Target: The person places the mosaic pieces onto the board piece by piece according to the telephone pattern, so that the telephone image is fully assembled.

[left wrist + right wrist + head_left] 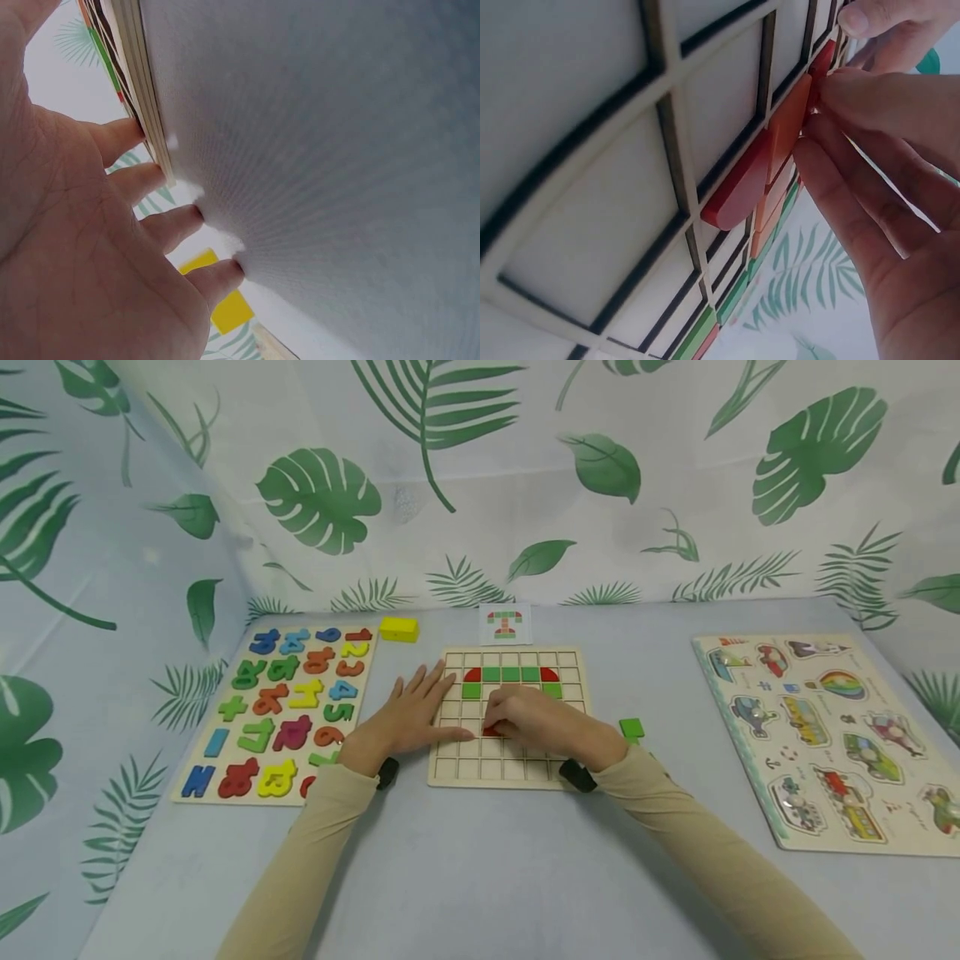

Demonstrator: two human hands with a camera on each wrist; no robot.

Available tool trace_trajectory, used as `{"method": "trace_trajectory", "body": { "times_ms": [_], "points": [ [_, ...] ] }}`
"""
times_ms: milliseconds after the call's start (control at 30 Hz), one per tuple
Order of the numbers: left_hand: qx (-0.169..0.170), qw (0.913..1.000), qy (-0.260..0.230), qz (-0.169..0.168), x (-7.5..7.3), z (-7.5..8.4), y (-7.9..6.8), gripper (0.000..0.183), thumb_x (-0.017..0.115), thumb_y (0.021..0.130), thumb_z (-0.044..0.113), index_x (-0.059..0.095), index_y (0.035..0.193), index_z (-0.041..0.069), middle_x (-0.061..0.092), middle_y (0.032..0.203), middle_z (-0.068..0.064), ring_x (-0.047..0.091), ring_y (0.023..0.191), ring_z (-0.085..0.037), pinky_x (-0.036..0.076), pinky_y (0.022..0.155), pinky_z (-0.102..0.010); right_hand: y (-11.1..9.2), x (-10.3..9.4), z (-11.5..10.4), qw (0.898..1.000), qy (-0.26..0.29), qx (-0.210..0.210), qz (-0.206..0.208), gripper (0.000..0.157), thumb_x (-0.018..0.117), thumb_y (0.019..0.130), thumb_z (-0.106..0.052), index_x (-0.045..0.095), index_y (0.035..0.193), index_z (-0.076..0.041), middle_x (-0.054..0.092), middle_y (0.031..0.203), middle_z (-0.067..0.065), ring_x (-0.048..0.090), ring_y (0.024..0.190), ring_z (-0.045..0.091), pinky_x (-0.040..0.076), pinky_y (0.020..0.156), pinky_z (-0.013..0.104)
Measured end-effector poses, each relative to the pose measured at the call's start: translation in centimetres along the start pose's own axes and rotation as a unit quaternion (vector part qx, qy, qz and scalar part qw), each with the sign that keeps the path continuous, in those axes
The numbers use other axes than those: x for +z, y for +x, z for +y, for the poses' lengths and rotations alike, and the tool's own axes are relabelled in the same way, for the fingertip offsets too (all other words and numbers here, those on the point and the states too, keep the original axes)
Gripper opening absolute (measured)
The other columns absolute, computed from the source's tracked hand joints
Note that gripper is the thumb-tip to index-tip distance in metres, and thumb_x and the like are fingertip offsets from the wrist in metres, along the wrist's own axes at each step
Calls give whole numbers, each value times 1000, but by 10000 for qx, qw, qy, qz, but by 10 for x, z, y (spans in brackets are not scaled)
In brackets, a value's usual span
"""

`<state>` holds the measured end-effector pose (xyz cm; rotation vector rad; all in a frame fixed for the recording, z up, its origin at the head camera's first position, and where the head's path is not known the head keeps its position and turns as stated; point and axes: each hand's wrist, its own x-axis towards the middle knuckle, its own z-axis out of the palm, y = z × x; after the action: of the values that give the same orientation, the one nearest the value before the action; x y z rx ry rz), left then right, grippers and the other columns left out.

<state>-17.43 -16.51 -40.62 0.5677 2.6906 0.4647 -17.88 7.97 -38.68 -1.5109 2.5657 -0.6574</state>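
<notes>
A wooden grid board (450, 768) lies in the middle, with red and green tiles in its squares. My right hand (536, 718) is over its centre and pinches a red tile (823, 66) at the grid; the fingers partly cover it. Beside that tile, in the right wrist view, sit an orange-red square tile (786, 120) and a red rounded tile (742, 187). My left hand (408, 714) lies spread at the board's left edge, thumb over the grid; in the left wrist view two fingertips touch the board's side (142, 82).
Behind the board is a pattern card (504, 624). Loose green tiles (632, 727) lie to its right. A yellow block (399, 629) and a number puzzle board (281, 714) are at left. A vehicle puzzle board (825, 743) lies far right, before a leaf-print curtain (480, 468).
</notes>
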Motion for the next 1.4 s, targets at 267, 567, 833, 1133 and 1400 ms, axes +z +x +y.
{"method": "trace_trajectory", "body": {
  "times_ms": [267, 567, 833, 1133, 1400],
  "points": [
    [-20, 10000, 60, -25, 0, 1, 0, 104, 61, 96, 67, 13, 169, 11, -3, 176, -11, -2, 161, -39, 0, 126, -63, -16, -11, 3, 9982, 500, 336, 53, 17, 72, 95, 5, 80, 108, 0, 71, 106, 6, 69, 100, 20, 59, 90, 35],
    [1, 10000, 14, 81, 0, 1, -3, 102, 64, 97, 63, 15, 169, 9, -2, 176, -13, -1, 161, -40, 0, 126, -64, -57, -42, 29, 9936, 753, 839, -100, 16, 73, 94, 4, 81, 106, -3, 73, 103, 3, 70, 96, 21, 60, 86, 40],
    [46, 9999, -32, 84, -1, 3, -4, 102, 64, 97, 62, 15, 169, 8, -2, 176, -13, -2, 160, -40, 0, 125, -64, -105, -66, 49, 9884, 660, 1343, -277, 21, 77, 89, 7, 80, 106, -3, 72, 105, 4, 70, 98, 26, 61, 85, 43],
    [-19, 10000, -7, 45, -2, 4, -3, 102, 63, 97, 63, 14, 169, 9, -2, 176, -13, -3, 161, -40, -1, 126, -63, -131, -71, 67, 9811, 704, 1699, -602, 21, 81, 86, 6, 80, 105, -3, 71, 102, -1, 68, 93, 21, 61, 81, 38],
    [-31, 10000, 57, 24, 1, 3, -1, 103, 63, 97, 64, 14, 169, 9, -2, 176, -13, -3, 161, -40, -1, 126, -64, -134, -68, 68, 9780, 924, 1766, -624, 24, 84, 83, 5, 80, 106, -3, 70, 101, -3, 67, 93, 18, 61, 82, 36]
  ]
}}
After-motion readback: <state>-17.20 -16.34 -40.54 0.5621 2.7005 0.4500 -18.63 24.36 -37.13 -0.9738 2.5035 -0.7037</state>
